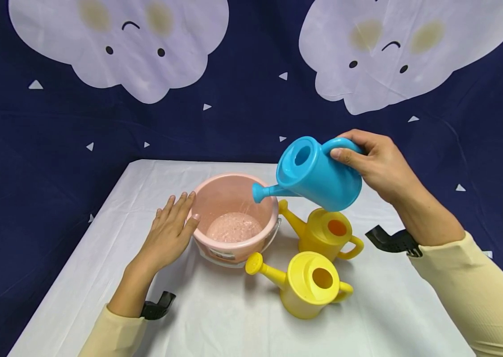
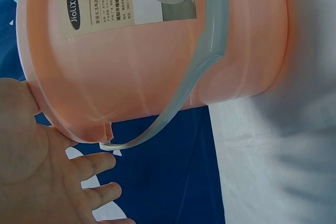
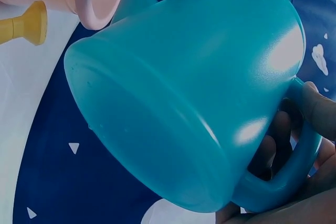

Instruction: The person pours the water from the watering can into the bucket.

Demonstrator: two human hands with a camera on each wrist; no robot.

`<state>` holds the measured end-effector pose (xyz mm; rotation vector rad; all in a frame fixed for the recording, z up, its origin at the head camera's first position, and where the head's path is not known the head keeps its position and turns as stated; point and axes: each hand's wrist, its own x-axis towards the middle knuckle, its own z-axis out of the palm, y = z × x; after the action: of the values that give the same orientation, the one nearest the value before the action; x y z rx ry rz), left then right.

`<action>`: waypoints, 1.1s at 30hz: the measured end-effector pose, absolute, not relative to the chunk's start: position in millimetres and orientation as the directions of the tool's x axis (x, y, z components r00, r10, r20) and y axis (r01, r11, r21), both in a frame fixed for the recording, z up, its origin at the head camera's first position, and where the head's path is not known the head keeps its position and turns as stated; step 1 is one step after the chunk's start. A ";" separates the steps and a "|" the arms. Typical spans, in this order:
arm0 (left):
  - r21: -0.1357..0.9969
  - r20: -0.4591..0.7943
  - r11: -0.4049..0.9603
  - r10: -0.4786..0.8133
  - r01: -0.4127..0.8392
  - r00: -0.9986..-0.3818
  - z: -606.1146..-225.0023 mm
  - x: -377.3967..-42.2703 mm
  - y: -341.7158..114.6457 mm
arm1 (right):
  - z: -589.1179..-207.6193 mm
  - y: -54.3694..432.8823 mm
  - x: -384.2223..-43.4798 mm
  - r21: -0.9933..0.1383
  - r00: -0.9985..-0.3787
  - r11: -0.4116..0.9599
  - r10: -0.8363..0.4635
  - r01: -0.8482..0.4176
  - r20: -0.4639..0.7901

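Note:
My right hand grips the handle of a blue watering can, which is held up and tilted with its spout over the pink bucket. Thin streams of water fall from the spout, and water lies rippling in the bucket's bottom. Against the bucket's left rim rests my left hand, fingers straight; the left wrist view shows that hand with spread fingers at the rim. In the right wrist view, fingers wrap the blue handle.
Two yellow watering cans stand right of the bucket: one behind, below the blue can, and one nearer the front. Both spouts point left, towards the bucket. A white cloth covers the table; a dark blue patterned cloth hangs behind.

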<state>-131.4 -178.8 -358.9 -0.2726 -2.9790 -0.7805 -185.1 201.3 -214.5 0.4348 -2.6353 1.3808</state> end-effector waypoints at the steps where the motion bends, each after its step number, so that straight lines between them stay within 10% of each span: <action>1: 0.482 0.092 0.857 0.157 0.182 -0.983 -358.9 -131.3 -178.8 | -214.4 201.2 -185.2 -0.782 -0.949 0.539 -0.190 -0.313 0.250; 33: 0.479 0.093 0.858 0.159 0.184 -0.983 -358.8 -130.8 -178.6 | -209.4 197.0 -188.6 -0.757 -0.942 0.561 -0.213 -0.334 0.259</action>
<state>-130.8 -178.6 -358.8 -0.2751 -2.9796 -0.7759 -188.6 197.0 -209.4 0.4676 -2.6520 1.3307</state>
